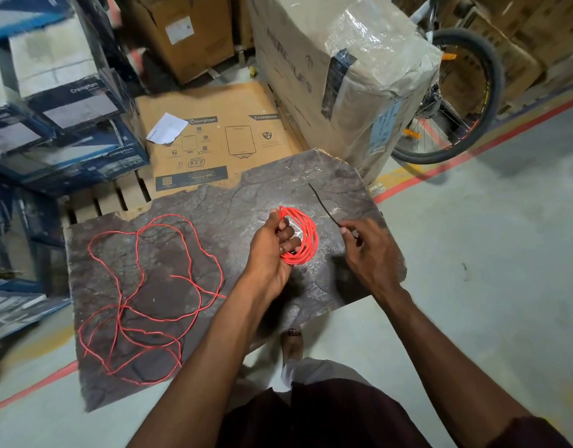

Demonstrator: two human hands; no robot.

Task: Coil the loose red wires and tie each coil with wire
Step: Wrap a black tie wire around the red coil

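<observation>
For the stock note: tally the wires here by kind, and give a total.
red coil, held in the left hand: 1
loose red wire tangle on the slab: 1
black tie wire, pinched by the right hand: 1
Total: 3

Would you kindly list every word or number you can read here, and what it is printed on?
"Crompton": stacked blue boxes.
"Crompton", twice, and "522": flat cardboard sheet.
"HERCULES": big wrapped carton.
Sheet's small print and carton's blue label: too blurred to read.
</observation>
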